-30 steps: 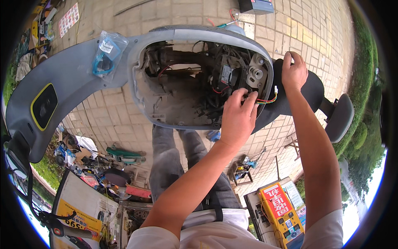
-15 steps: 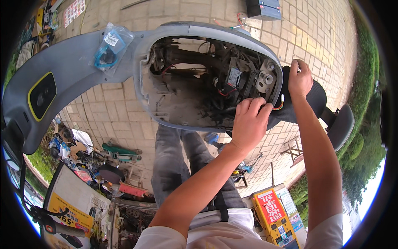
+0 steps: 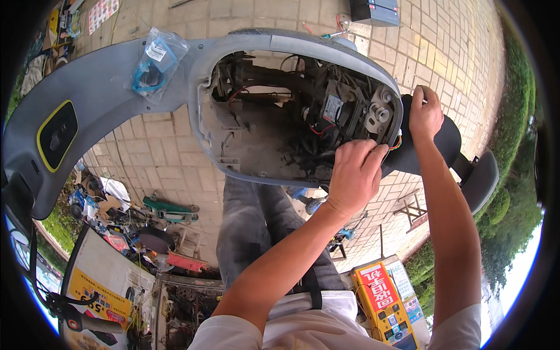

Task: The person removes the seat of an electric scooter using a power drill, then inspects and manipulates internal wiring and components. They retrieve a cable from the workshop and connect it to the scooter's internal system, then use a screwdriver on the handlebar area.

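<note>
A grey scooter body [image 3: 256,173] lies in front of me with an oval opening showing its frame, cables and a labelled metal-cased box [image 3: 332,109]. At the opening's right end, my left hand [image 3: 357,172] has its fingers closed at the rim, pinching thin coloured wires [image 3: 398,142]; its fingertips are partly hidden. My right hand [image 3: 426,115] bends its fingers over the far edge of a black ribbed seat [image 3: 446,140], just right of the opening. Beside that lock-like round metal fitting [image 3: 382,115], the wires pass between body and seat.
A plastic bag with a blue item [image 3: 156,64] lies on the scooter body. A dark battery-like box [image 3: 375,13] stands at the far side. Tools, a green floor jack [image 3: 169,210] and a yellow-red device [image 3: 382,303] are nearer me. A padded backrest [image 3: 481,181] sticks out right.
The white connector on the coloured wires, visible before beside the seat, is now out of sight. The scooter body and both hands appear slightly farther right; the right hand stays on the seat.
</note>
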`<state>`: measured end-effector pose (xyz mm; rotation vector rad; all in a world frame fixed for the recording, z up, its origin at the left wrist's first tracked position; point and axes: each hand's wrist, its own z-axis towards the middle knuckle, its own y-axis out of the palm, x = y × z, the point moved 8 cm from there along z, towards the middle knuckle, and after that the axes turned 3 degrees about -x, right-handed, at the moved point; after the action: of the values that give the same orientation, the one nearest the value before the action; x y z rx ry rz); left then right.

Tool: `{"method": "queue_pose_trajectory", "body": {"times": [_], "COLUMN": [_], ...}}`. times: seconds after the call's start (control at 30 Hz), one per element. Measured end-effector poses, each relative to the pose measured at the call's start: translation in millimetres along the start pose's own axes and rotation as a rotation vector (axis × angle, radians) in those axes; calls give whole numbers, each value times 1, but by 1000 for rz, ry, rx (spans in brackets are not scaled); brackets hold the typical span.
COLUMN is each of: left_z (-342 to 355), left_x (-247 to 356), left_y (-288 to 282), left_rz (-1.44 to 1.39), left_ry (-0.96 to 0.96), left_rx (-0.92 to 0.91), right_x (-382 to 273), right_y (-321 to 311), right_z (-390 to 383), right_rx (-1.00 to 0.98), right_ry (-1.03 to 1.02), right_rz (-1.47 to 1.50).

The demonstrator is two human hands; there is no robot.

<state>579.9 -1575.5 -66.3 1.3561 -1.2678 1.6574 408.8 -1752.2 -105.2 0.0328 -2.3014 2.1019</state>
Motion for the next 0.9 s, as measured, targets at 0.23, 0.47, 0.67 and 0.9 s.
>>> {"method": "queue_pose_trajectory", "body": {"times": [0.23, 0.47, 0.67, 0.9], "left_z": [0, -1, 0, -5], "left_x": [-4, -12, -19, -29], "left_y": [-2, -4, -9, -10], "left_rz": [-37, -120, -175, -120], "left_ry": [-41, -107, -169, -306], "left_rx": [3, 27, 21, -23], "right_x": [-4, -2, 0, -1], "right_y": [-2, -2, 1, -1], "right_z": [0, 1, 1, 1], "right_rx": [-8, 7, -3, -8], "right_ry": [3, -6, 19, 34], "right_rz": [11, -16, -5, 0]}}
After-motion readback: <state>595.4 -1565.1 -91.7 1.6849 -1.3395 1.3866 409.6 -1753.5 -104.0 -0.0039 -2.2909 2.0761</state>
